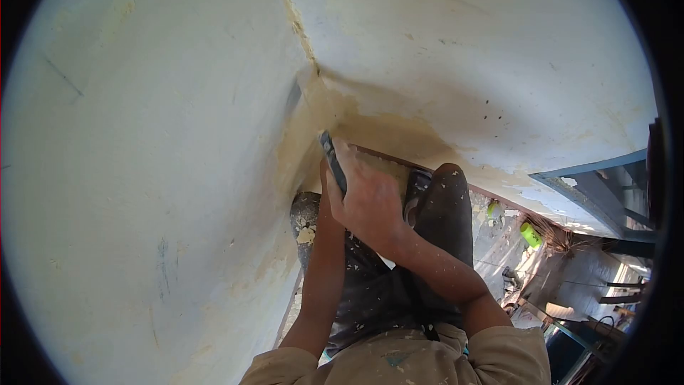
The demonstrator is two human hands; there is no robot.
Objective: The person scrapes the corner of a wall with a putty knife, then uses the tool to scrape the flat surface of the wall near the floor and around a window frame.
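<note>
My right hand point(367, 196) is closed around a dark, narrow tool point(333, 160), perhaps a scraper, tilted with its upper end near the wall corner. Tan filler patches point(388, 130) spread over the lower part of the corner between the left wall point(142, 171) and the right wall point(470, 57). A cracked, yellowish seam point(288, 11) runs up where these walls meet. My left forearm reaches up from below and passes behind my right hand, which hides the left hand.
My knees point(445, 199), in dark, paint-flecked trousers, are close to the corner. A blue frame point(591, 165) juts from the wall at right. On the floor below it lie a green container point(531, 235), dry twigs point(559, 235) and other clutter.
</note>
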